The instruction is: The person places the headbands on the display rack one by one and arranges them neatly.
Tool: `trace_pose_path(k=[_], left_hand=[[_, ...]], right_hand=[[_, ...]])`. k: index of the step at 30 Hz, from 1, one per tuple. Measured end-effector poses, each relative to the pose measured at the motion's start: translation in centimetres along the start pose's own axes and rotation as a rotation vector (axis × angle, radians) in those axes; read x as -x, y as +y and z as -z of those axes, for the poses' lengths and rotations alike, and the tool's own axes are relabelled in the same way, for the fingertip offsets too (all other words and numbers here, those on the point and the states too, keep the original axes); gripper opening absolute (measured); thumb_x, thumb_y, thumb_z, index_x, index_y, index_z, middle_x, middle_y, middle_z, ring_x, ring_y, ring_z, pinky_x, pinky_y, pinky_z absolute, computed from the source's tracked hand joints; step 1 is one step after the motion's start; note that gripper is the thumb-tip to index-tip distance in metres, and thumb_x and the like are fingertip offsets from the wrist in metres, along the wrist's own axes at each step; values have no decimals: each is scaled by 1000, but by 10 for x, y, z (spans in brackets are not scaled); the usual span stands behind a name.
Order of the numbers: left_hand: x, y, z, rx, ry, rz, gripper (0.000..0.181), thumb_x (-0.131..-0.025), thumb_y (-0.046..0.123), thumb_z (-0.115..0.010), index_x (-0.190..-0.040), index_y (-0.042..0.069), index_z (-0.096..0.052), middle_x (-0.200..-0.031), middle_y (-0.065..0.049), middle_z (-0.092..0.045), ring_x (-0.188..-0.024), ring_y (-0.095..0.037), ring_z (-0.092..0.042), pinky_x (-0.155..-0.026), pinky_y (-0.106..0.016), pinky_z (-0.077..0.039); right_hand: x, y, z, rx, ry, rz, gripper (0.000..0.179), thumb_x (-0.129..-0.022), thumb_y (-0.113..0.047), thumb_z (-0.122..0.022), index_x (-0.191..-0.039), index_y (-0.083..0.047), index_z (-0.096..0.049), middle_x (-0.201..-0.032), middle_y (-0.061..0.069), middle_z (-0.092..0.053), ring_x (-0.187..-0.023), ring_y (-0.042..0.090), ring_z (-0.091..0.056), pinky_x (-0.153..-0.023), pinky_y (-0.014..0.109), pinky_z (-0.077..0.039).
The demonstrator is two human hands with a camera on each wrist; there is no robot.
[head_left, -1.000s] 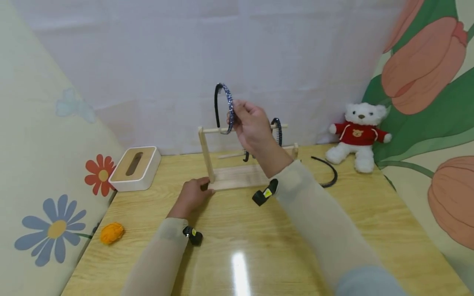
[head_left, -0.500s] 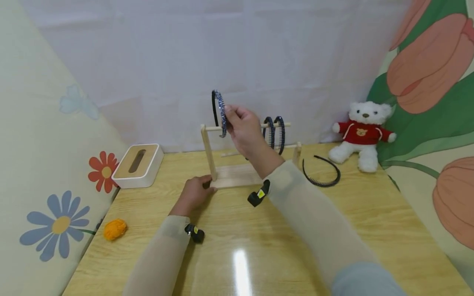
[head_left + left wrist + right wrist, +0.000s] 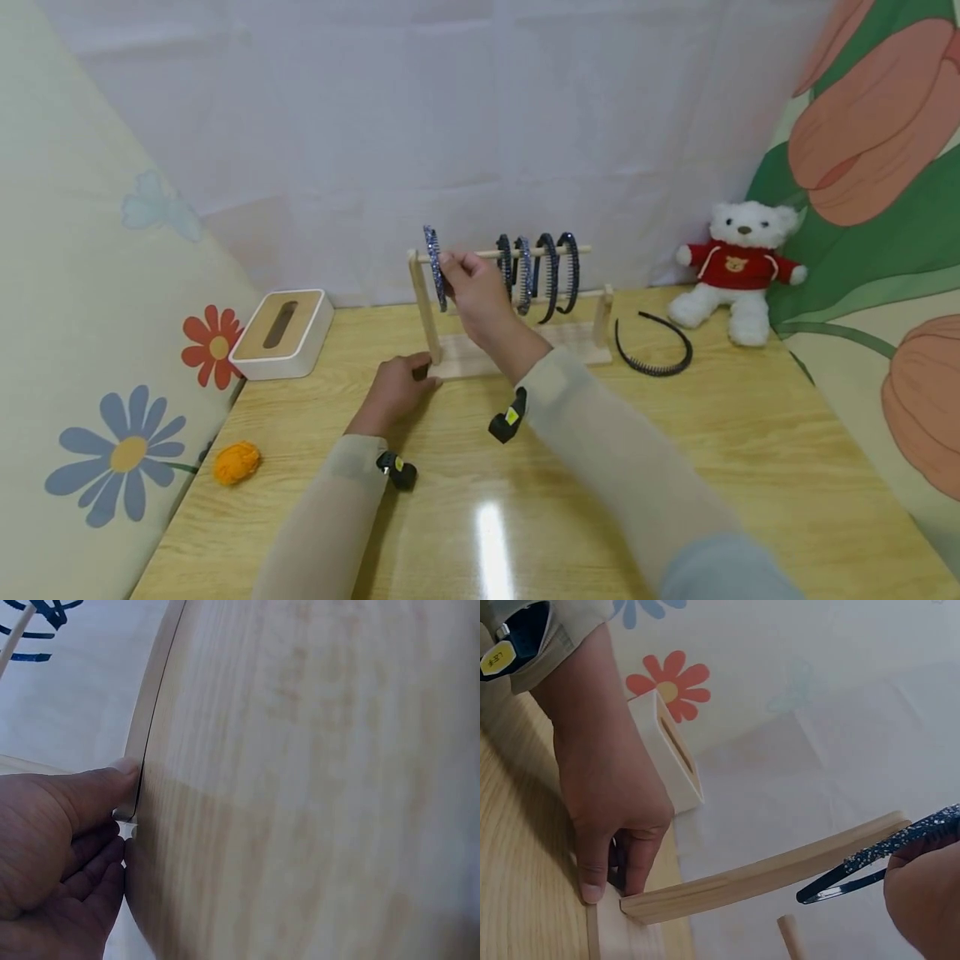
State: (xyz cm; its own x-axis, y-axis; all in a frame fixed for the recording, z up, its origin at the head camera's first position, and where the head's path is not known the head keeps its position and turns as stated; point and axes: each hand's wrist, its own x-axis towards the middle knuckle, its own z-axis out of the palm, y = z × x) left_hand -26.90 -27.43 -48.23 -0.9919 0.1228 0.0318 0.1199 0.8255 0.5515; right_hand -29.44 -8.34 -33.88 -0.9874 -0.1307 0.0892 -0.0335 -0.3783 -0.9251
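My right hand (image 3: 480, 296) pinches a glittery blue headband (image 3: 433, 257) between thumb and fingers. The headband stands upright at the left end of the top rod of a wooden headband rack (image 3: 581, 337), overlapping the rod in the head view. Its open ends point down past the left post in the right wrist view, where my right hand (image 3: 930, 900) shows only partly. My left hand (image 3: 393, 387) grips the front left corner of the rack's base, thumb on top and fingers below its edge (image 3: 154, 697). Several dark toothed headbands (image 3: 550, 275) hang along the rod to the right.
A black toothed headband (image 3: 660, 370) lies on the table right of the rack. Behind it sits a white teddy bear (image 3: 738, 265) in a red top. A white tissue box (image 3: 300, 362) stands to the left, with an orange yarn ball (image 3: 236, 463) nearer the front.
My right hand has lowered the glittery headband from above the rod and shifted it slightly left. Headbands behind that hand have come into sight. My left hand stays at the rack's corner.
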Motion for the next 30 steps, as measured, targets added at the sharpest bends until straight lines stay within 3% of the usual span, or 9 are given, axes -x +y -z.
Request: trace_pose_path(k=[11, 23, 30], left_hand=[[-1, 0, 0, 6, 2, 14, 54, -105, 22, -76, -155, 6, -61, -153, -23, -63, -147, -45, -55, -123, -59, -45], [0, 1, -1, 19, -7, 36, 55, -105, 23, -76, -156, 9, -61, -156, -20, -60, -150, -42, -53, -124, -59, -45], [0, 2, -1, 20, -12, 42, 53, -106, 22, -75, -156, 10, -61, -157, -20, -61, -148, -41, -55, -124, -59, -45]], right_hand=[[3, 20, -4, 12, 30, -14, 22, -112, -16, -63, -115, 3, -74, -95, 0, -68, -88, 12, -64, -83, 24, -57], [1, 26, -4, -27, 25, -16, 25, -113, -12, -60, -124, 7, -72, -96, -1, -68, -89, 11, -63, -82, 22, -56], [0, 28, -4, -27, 36, -24, 24, -113, -14, -62, -122, 5, -74, -96, 0, -69, -89, 12, -64, -81, 24, -56]])
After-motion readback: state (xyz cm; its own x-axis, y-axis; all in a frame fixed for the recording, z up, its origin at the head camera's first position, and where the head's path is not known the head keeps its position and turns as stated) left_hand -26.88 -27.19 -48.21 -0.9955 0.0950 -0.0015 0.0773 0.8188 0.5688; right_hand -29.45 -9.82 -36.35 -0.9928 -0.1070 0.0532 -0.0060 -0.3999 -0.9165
